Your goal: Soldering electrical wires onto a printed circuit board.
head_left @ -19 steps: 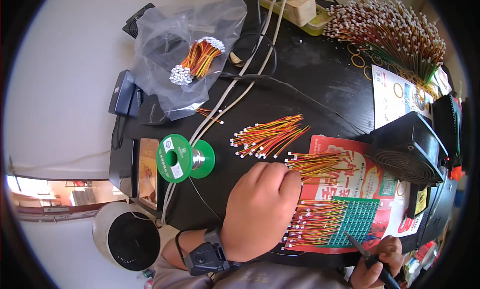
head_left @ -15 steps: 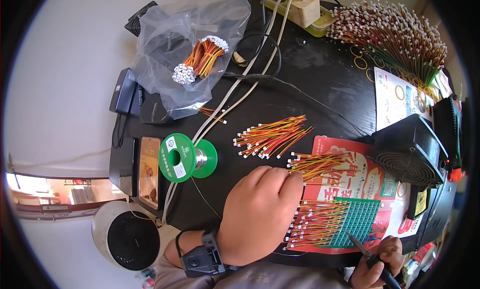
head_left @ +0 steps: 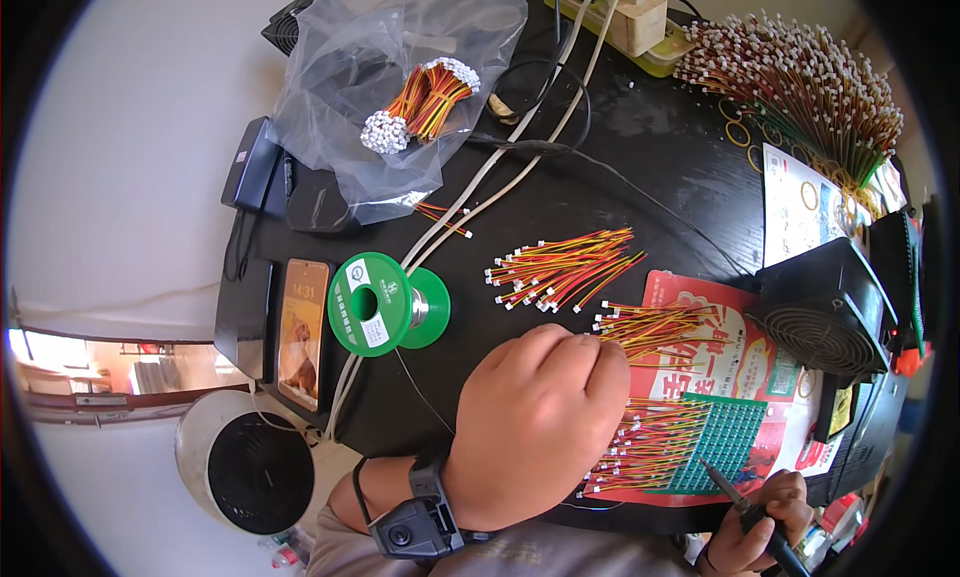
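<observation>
Hardly anything shifts: the right hand (head_left: 787, 515) keeps its grip round the soldering iron (head_left: 748, 515), aimed at the green board (head_left: 735, 437), so work stays there. The left hand's (head_left: 540, 427) grip I can't tell.

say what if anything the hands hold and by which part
Right hand: soldering iron, by its dark handle. Left hand: fingertips hidden, so cannot tell.

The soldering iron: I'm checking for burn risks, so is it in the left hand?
No, the right hand holds the soldering iron, its tip over the green board.
</observation>
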`<state>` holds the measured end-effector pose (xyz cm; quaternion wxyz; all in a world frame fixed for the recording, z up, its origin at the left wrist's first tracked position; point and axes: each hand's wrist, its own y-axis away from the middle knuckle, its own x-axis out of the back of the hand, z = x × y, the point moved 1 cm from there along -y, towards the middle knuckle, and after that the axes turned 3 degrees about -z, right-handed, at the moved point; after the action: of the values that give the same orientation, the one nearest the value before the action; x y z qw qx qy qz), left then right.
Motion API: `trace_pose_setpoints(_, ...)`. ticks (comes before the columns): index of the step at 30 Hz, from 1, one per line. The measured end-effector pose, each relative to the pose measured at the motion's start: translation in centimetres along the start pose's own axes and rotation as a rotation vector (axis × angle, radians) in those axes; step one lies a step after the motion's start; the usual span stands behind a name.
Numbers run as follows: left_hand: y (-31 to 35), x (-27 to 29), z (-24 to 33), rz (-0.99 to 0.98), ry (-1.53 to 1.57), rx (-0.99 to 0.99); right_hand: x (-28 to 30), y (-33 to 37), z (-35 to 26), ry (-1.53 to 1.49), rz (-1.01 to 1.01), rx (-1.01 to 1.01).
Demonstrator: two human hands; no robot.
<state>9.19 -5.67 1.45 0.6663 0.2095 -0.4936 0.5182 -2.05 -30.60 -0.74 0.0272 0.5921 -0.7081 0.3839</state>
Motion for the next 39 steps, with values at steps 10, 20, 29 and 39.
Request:
trace_pose_setpoints(10,-0.2,0.2,0.6,0.072,0.307,0.015,-0.5,-0.4,-0.1,-0.015,0.032,0.035)
trace_pose_setpoints(20,-0.1,-0.2,2.4,-0.196,0.723,0.257,-1.1,1.6,2.0,-0.088,0.274,0.073)
trace_pose_setpoints(29,2.6,-2.4,4.3,-0.280,0.545,-0.144,-1.4,0.5,2.0,-0.119,0.288,0.128)
trace_pose_setpoints(39,2.2,-2.7,6.3,-0.227,0.319,-0.376,1.8,-1.7,0.6,-0.174,-0.073,0.049)
